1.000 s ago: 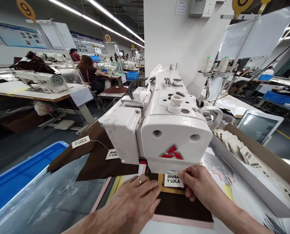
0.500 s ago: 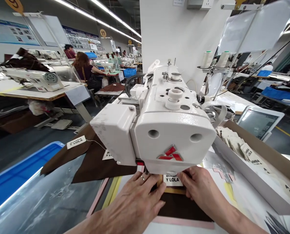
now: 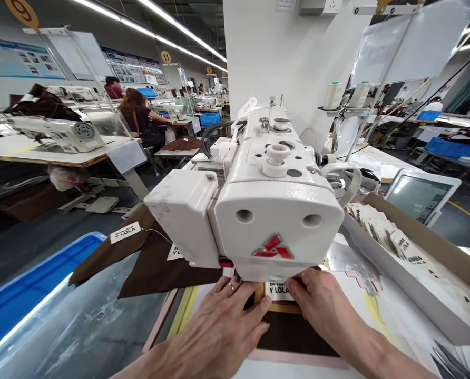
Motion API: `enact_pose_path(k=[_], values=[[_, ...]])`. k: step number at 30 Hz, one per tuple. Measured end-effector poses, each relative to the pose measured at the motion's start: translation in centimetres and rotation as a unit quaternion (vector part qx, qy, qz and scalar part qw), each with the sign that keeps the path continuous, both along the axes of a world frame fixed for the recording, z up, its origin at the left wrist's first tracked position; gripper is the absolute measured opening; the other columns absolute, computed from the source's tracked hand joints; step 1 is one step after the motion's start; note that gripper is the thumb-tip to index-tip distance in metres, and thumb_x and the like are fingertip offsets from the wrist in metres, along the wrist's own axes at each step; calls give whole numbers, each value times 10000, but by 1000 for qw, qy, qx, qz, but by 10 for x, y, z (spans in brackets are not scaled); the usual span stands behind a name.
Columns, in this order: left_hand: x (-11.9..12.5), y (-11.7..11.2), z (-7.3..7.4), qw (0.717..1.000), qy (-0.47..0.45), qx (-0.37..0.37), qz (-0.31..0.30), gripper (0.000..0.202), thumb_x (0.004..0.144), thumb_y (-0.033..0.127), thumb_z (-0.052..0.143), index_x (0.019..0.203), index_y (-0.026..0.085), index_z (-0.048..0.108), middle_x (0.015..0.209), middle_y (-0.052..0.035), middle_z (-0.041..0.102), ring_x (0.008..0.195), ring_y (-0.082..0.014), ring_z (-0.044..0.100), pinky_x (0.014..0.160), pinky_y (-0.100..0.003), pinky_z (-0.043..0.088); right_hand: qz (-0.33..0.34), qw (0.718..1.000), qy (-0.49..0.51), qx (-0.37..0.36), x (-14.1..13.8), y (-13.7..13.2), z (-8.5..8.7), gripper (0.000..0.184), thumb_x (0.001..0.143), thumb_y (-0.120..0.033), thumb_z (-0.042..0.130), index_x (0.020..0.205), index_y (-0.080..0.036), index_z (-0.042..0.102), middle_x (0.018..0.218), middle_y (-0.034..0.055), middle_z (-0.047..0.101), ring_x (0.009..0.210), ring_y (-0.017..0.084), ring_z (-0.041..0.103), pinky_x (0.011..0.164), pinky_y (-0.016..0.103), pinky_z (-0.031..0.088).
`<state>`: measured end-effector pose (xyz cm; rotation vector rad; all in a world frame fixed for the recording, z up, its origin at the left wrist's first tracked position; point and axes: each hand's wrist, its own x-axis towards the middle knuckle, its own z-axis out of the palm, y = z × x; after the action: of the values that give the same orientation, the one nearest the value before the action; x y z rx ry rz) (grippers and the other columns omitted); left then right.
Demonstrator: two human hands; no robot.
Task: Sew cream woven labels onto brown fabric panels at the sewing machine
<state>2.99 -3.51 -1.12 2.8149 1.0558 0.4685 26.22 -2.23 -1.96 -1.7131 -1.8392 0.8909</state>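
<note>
Label under the machine head, both hands at it

White label lies inside a tan frame over brown cloth, upper edge hidden by the sewing machine. Left hand: palm down, fingers loosely extended, slightly apart, grasping nothing visible; at frame's left side. Right hand: thumb and fingers bent at label's right edge; cannot tell whether pinching. Box of labels at right.
</note>
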Motion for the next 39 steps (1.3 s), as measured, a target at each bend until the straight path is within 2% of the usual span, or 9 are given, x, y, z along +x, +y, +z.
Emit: enact_pose_path(k=[8, 10, 12, 14, 18, 22, 28, 32, 39], values=[[7, -3, -14, 999, 18, -5, 38, 311, 1018, 332, 655, 1316, 247, 635, 1326, -95, 663, 1182, -350, 663, 1039, -631, 541, 12, 992, -74, 104, 1, -7, -12, 196, 1013, -272, 475, 1002, -233, 667, 898, 72, 719, 751, 261, 670, 622, 352, 444], [7, -4, -19, 999, 16, -3, 44, 321, 1041, 378, 613, 1337, 253, 625, 1362, -84, 658, 1202, -352, 653, 1043, -622, 540, 55, 967, -113, 219, 1, -13, -18, 223, 1018, -211, 460, 1077, -222, 675, 990, 91, 722, 845, 284, 665, 680, 378, 457], [7, -5, -22, 999, 15, 0, 40, 329, 1055, 397, 584, 1344, 245, 620, 1369, -66, 668, 1209, -338, 648, 1060, -598, 531, 125, 921, -140, 342, 1, -18, -24, 230, 1036, -173, 472, 1145, -213, 671, 1076, 79, 735, 908, 267, 654, 763, 385, 470], [5, -6, -22, 999, 12, 14, 30, 347, 1066, 395, 560, 1362, 221, 611, 1373, -49, 682, 1198, -318, 651, 1069, -559, 524, 175, 887, -152, 400, 0, -20, -27, 196, 1047, -191, 527, 1187, -201, 664, 1114, 55, 751, 924, 247, 649, 804, 383, 468], [-2, -5, -16, 999, 7, 53, 1, 383, 1107, 380, 477, 1435, 203, 567, 1430, -8, 662, 1225, -276, 638, 1099, -479, 490, 205, 877, -165, 402, 0, -16, -29, 194, 1050, -270, 585, 1205, -191, 671, 1124, 32, 757, 948, 243, 644, 823, 403, 457], [-7, 0, -7, 999, 26, 23, -27, 402, 1099, 411, 512, 1453, 227, 559, 1471, -5, 633, 1255, -256, 630, 1126, -443, 466, 212, 882, -154, 390, 2, -13, -26, 203, 1014, -279, 639, 1191, -189, 680, 1125, 41, 749, 938, 241, 634, 817, 410, 460], [-5, 6, -4, 998, 39, -48, -25, 467, 1041, 454, 638, 1460, 269, 551, 1473, -4, 630, 1308, -274, 607, 1197, -475, 408, 245, 902, -157, 318, 5, -11, -18, 290, 962, -309, 726, 1223, -195, 677, 1125, 34, 744, 941, 260, 623, 844, 432, 476], [-5, 5, -4, 998, 36, -48, -24, 506, 1021, 470, 667, 1464, 256, 548, 1462, -10, 640, 1325, -281, 598, 1211, -484, 395, 264, 902, -163, 300, 7, -8, -12, 335, 992, -391, 699, 1259, -190, 671, 1151, 55, 749, 968, 274, 627, 877, 448, 482], [-22, 11, 1, 998, 40, -9, -55, 537, 990, 298, 682, 1497, 225, 522, 1478, -60, 625, 1346, -282, 595, 1184, -448, 436, 273, 895, -176, 305, 8, -4, -11, 338, 1024, -469, 641, 1198, -184, 693, 1150, 67, 758, 991, 271, 640, 898, 453, 491]])
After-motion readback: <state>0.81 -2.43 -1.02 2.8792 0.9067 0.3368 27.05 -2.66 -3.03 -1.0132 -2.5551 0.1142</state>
